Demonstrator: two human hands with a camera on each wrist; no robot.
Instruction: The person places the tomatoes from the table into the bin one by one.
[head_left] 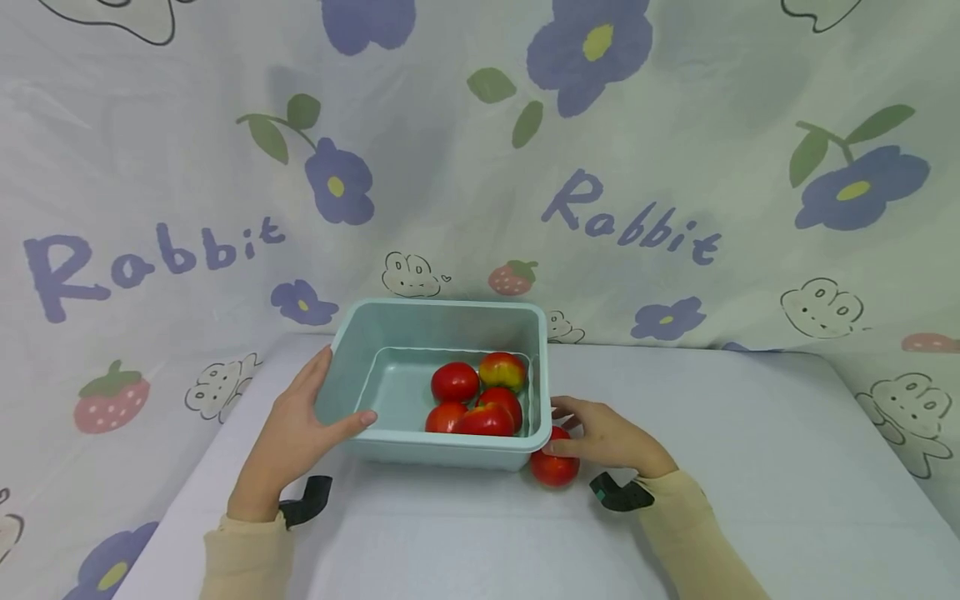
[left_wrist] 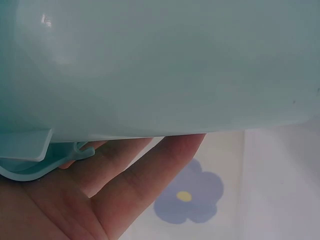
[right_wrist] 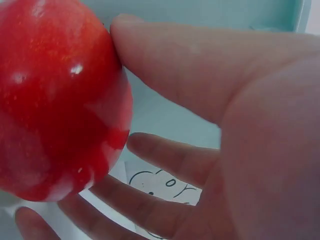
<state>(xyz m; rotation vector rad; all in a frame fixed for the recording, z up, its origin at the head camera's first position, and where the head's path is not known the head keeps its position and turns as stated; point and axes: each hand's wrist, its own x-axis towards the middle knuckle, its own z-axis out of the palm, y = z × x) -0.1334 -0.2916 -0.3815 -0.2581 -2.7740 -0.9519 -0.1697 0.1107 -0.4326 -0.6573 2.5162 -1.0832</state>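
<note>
A pale blue-green plastic bin (head_left: 442,450) stands on the table with several red apples (head_left: 454,382) in its right half; one has a yellow-green patch. My left hand (head_left: 300,425) holds the bin's left front corner, thumb over the rim. In the left wrist view, its fingers (left_wrist: 145,175) lie along the outer wall. Outside the bin's right front corner, a red apple (right_wrist: 60,100) is held by my right hand (head_left: 607,437). The right wrist view shows thumb and fingertips against its side; its far side is hidden.
A white-covered table (head_left: 720,467) extends to both sides of the bin. Behind it hangs a pale cloth (head_left: 450,192) printed with flowers, rabbits and lettering. Dark wrist mounts (head_left: 622,492) sit at both sleeves.
</note>
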